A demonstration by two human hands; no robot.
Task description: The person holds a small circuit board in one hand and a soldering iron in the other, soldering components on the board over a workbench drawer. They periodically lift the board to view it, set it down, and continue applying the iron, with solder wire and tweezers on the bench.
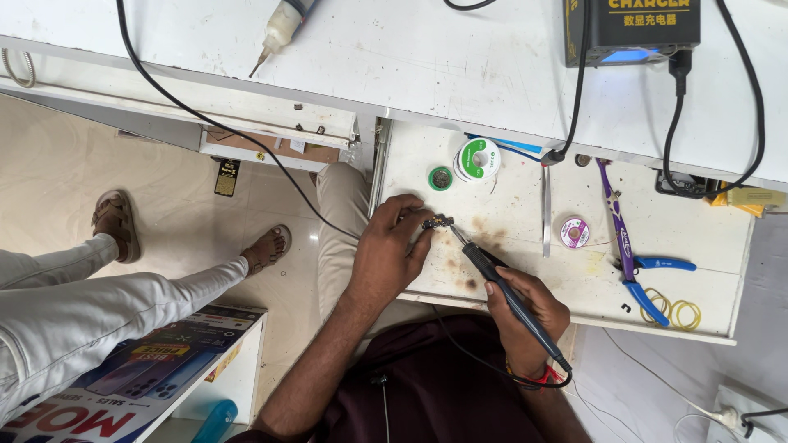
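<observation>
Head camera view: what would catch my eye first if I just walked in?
Mid-frame, the right hand holds a dark soldering iron, its tip at a tiny circuit board pinched by the left hand over a scorched white pull-out tray. Blue-handled pliers lie right; another person's sandalled feet stand left.

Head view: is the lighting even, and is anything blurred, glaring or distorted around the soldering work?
Head view: bright, even light; soft shadows under the left hand and right hand; the small board and iron are sharp; mild glare on the floor tiles; the bench edge bows slightly, as a wide lens would make it.
</observation>
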